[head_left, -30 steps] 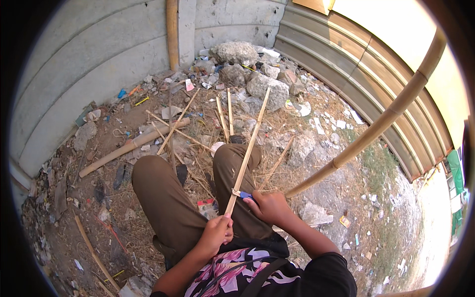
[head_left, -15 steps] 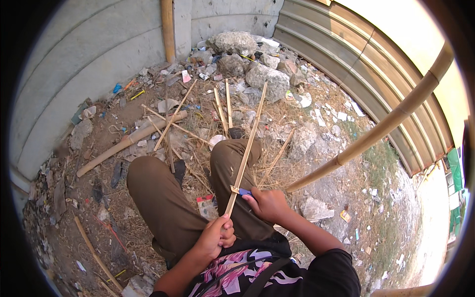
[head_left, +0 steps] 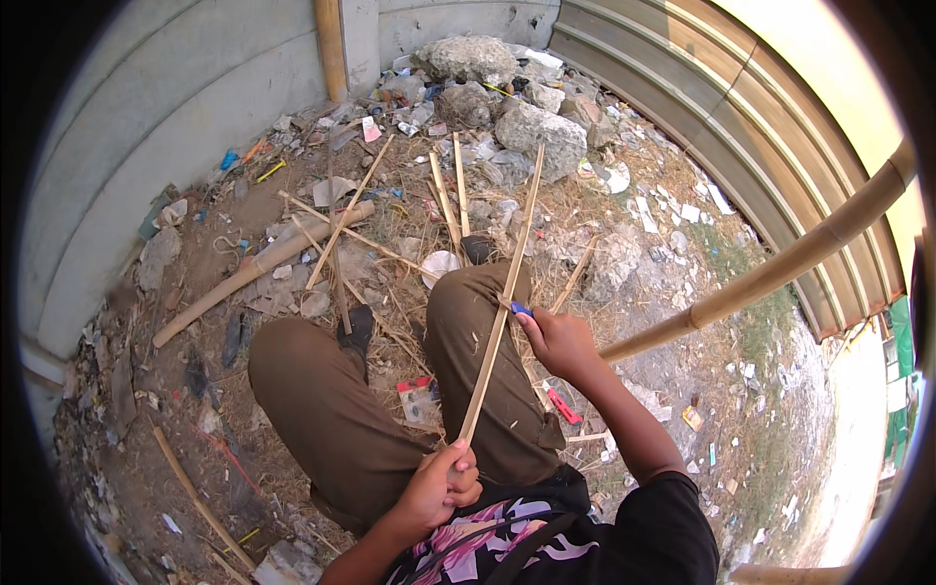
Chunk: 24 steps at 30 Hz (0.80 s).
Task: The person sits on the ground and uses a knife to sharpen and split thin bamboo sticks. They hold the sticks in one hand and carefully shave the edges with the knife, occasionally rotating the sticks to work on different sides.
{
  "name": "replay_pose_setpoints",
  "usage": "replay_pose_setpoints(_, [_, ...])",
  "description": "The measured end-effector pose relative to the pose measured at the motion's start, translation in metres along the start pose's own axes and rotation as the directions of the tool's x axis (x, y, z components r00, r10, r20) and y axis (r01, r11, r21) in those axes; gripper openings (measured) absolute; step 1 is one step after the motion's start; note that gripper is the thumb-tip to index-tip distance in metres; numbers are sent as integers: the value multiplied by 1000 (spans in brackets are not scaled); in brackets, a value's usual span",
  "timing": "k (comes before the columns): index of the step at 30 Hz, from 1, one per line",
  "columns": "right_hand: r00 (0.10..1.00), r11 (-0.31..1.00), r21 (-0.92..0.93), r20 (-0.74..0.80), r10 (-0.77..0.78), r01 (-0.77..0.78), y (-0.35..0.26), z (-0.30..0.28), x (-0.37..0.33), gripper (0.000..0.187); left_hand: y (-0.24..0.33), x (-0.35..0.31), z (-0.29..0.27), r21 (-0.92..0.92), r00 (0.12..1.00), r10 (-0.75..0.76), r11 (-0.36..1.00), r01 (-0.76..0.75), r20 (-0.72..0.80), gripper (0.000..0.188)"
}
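Observation:
My left hand [head_left: 444,489] is closed around the near end of a long pale bamboo strip [head_left: 487,366]. The strip slants up and away across my right thigh, its far end over the rocks. In my right hand [head_left: 563,343] is a blue-handled knife [head_left: 522,310], held against the strip about halfway along. Its blade is too small to make out clearly where it meets the bamboo. A few pale shavings lie on the brown trousers [head_left: 312,390] over my knees. Beside my right thigh, a red cutter [head_left: 564,407] rests on the ground.
A thick bamboo pole [head_left: 760,270] slants in from the right. Loose bamboo strips [head_left: 351,212] and a bamboo length [head_left: 263,273] lie ahead of my feet. Rocks [head_left: 542,136] and litter sit by the concrete wall [head_left: 195,107]. A corrugated metal fence [head_left: 741,93] stands right.
My right hand and the knife have moved away from me along the bamboo strip. Shavings now show on my trouser leg, and the red cutter has come into sight.

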State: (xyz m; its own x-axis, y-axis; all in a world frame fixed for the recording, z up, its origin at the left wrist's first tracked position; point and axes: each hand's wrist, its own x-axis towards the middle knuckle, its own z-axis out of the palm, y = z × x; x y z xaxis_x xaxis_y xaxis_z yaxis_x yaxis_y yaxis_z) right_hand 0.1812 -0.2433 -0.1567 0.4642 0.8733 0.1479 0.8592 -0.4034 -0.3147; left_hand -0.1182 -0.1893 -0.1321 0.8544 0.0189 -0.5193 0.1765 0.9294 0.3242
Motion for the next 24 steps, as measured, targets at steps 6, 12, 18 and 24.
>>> replay_pose_setpoints(6, [979,979,7,16,-205,205,-19,4,-32,42,0,3,-6,-135,1000,3,991,-2,7,39])
replay_pose_setpoints(12, [989,988,-43,9,-146,146,-16,9,-18,41,3,6,-3,-165,1000,-20,986,22,13,40])
replay_pose_setpoints(18, [987,986,-102,-69,-142,135,-6,17,6,45,6,8,-5,-109,998,-60,992,63,30,41])
replay_pose_setpoints(24, [988,986,-112,-83,-130,120,8,28,30,44,7,10,-7,-142,996,-53,988,62,69,41])
